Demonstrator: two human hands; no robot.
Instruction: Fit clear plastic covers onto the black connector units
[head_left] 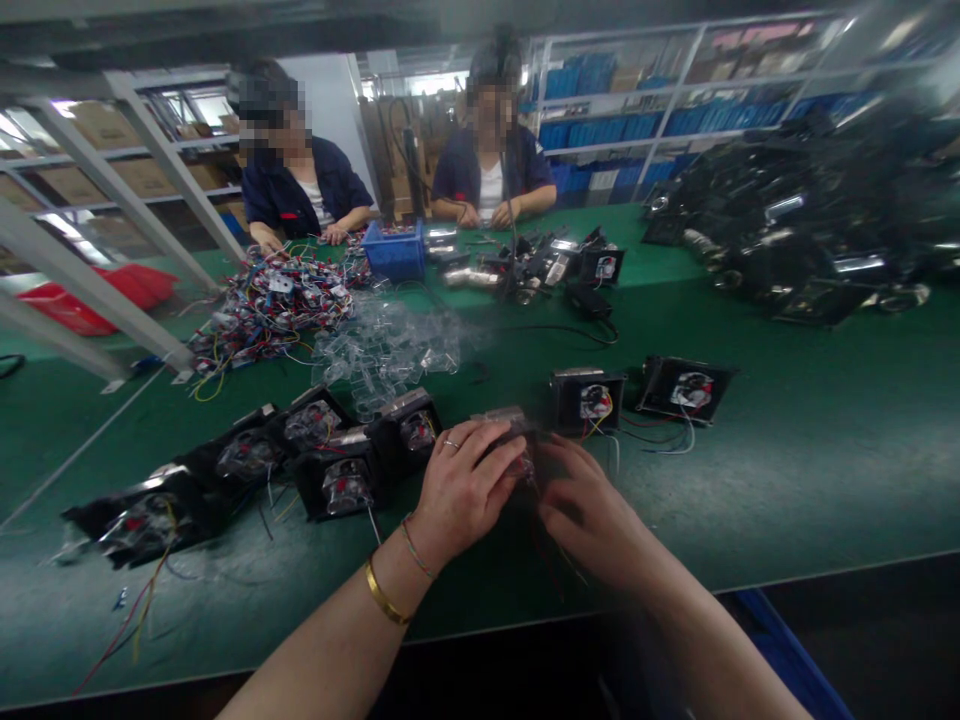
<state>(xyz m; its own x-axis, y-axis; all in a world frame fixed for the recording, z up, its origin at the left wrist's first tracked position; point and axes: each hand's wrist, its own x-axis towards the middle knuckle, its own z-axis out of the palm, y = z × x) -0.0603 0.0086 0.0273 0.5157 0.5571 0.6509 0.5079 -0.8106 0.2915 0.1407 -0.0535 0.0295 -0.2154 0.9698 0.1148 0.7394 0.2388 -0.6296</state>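
My left hand (pixel 466 482), with a ring and two bracelets, is closed over a wired unit (pixel 516 428). Clear plastic and some red show at its top, but my fingers hide most of it. Close on its right side is my right hand (pixel 589 505), fingers bent and smeared by motion; whether they grip its thin wires I cannot tell. Two black square housings with wires, one (pixel 589 402) just beyond my right hand and another (pixel 686 390) farther right, stand on the green table. Several similar housings (pixel 346 482) sit left of my left hand.
Clear plastic pieces (pixel 397 345) and a heap of wired parts (pixel 274 300) lie ahead to the left, near a blue bin (pixel 394 250). Black parts (pixel 810 220) are piled at right. Two people sit across the green table (pixel 787 500). Metal posts (pixel 150 150) rise at left.
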